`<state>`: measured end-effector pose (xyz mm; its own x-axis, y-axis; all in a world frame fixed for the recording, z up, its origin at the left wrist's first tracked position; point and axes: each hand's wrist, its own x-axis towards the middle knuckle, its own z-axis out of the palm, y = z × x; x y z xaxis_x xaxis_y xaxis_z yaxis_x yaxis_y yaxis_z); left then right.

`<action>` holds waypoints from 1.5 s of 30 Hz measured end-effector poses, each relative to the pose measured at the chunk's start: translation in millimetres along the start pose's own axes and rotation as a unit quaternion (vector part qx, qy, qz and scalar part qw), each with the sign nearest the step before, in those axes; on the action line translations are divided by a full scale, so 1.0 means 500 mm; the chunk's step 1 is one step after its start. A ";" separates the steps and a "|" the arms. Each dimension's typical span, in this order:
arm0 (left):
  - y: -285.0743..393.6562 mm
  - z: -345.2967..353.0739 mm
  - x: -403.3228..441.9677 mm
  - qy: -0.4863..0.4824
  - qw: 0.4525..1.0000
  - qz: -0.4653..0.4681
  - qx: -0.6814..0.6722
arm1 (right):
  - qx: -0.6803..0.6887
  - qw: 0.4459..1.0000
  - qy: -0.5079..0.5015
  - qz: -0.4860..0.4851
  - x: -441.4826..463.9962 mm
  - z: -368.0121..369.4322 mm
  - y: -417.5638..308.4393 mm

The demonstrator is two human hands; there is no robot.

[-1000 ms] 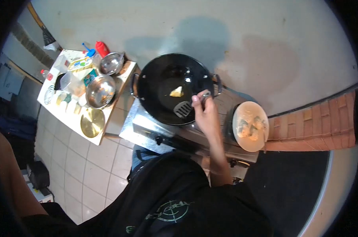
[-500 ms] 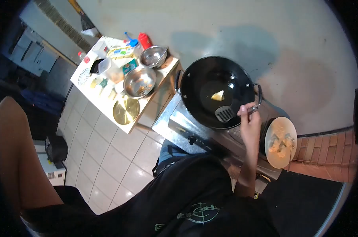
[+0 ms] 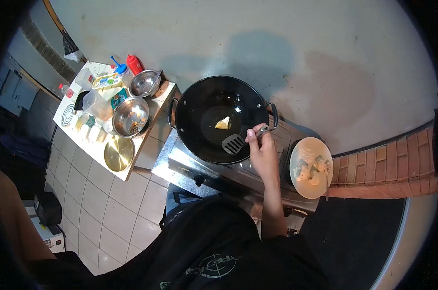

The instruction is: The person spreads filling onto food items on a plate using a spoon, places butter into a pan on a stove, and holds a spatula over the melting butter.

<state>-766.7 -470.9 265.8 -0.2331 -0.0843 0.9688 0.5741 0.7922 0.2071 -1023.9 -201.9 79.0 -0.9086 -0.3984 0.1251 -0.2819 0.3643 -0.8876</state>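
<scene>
My right hand is closed around the handle of a slotted spatula, over the near rim of a black wok. The spatula's blade is inside the wok, tilted, close to a small pale-yellow piece of food but apart from it. A thin shiny layer, like oil, covers the wok's bottom. The wok sits on a metal stove. Of my left side only the bent arm shows at the left edge; the hand is out of view.
Right of the wok is an oval plate with coated-looking food pieces. The white side table holds steel bowls, a gold-coloured round lid or tray, a red squeeze bottle and several containers. A wall rises behind the stove.
My view has shifted, so the wok, plate and side table appear farther left. My right hand keeps hold of the spatula, which stays near the food piece with little change.
</scene>
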 end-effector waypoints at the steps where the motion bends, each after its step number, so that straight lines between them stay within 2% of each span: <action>1: 0.042 -0.019 0.043 0.000 0.997 0.060 -0.056 | -0.008 1.000 0.001 -0.018 0.001 -0.001 -0.004; 4: 0.156 -0.058 0.159 -0.028 0.947 0.228 -0.223 | -0.002 1.000 0.003 -0.031 -0.005 -0.002 -0.014; 6: 0.212 -0.069 0.212 -0.056 0.902 0.303 -0.303 | 0.005 0.998 0.020 -0.056 0.000 0.001 -0.012; 9: 0.244 -0.064 0.247 -0.080 0.855 0.359 -0.365 | -0.012 1.000 -0.009 -0.027 0.002 -0.009 -0.020; 11: 0.227 -0.053 0.252 -0.065 0.861 0.350 -0.364 | 0.009 0.999 -0.002 -0.033 -0.001 -0.008 -0.028; 12: 0.197 -0.040 0.230 -0.067 0.864 0.332 -0.372 | 0.007 1.000 -0.005 -0.030 -0.001 -0.013 -0.041; 13: 0.139 0.056 0.216 0.042 0.946 0.282 -0.157 | 0.006 1.000 -0.006 -0.027 -0.001 -0.014 -0.047; 15: 0.019 0.093 0.084 -0.011 0.999 0.038 -0.018 | -0.003 0.999 0.008 -0.039 0.002 -0.008 -0.040; 16: -0.063 0.113 -0.018 0.058 0.996 -0.071 -0.005 | -0.016 0.998 0.019 -0.052 0.003 -0.006 -0.037; 17: -0.086 0.160 -0.121 0.070 0.951 -0.294 0.073 | -0.015 0.998 0.022 -0.050 0.006 -0.006 -0.039; 18: -0.117 0.181 -0.216 -0.024 0.925 -0.370 0.084 | -0.029 0.999 0.007 -0.043 0.008 -0.009 -0.045; 19: -0.111 0.208 -0.271 -0.078 0.902 -0.422 0.039 | -0.044 0.998 -0.009 -0.039 0.012 -0.011 -0.048; 20: -0.131 0.221 -0.349 -0.131 0.907 -0.399 -0.014 | -0.048 0.998 -0.020 -0.039 0.016 -0.011 -0.046; 22: -0.128 0.232 -0.492 -0.215 0.855 -0.471 0.010 | -0.064 0.997 -0.017 -0.041 0.020 -0.012 -0.048; 23: -0.119 0.224 -0.527 -0.306 0.842 -0.440 0.065 | -0.075 0.996 -0.010 -0.043 0.021 -0.012 -0.049; 26: -0.094 0.225 -0.608 -0.383 0.797 -0.461 0.068 | -0.073 0.996 -0.012 -0.043 0.033 -0.010 -0.044; 28: -0.093 0.225 -0.638 -0.454 0.777 -0.418 0.122 | -0.082 0.996 -0.016 -0.039 0.041 -0.006 -0.041; 31: -0.092 0.228 -0.642 -0.476 0.756 -0.428 0.137 | -0.095 0.995 -0.022 -0.024 0.044 -0.001 -0.048; 36: -0.080 0.242 -0.629 -0.476 0.751 -0.425 0.168 | -0.110 0.993 -0.021 -0.023 0.055 0.020 -0.027; 39: -0.081 0.244 -0.628 -0.465 0.743 -0.458 0.147 | -0.065 0.997 -0.020 -0.026 0.055 0.027 -0.036; 41: -0.091 0.234 -0.641 -0.460 0.767 -0.421 0.152 | -0.024 0.999 0.035 0.009 0.054 0.021 -0.052; 45: -0.081 0.223 -0.636 -0.528 0.725 -0.403 0.183 | -0.089 0.996 0.026 -0.013 0.060 0.025 -0.041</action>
<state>-803.5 -408.9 -65.9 -0.9586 -0.2530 -0.1309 -0.2847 0.8665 0.4100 -1041.5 -231.6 95.5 -0.9139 -0.3674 0.1728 -0.3509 0.5003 -0.7916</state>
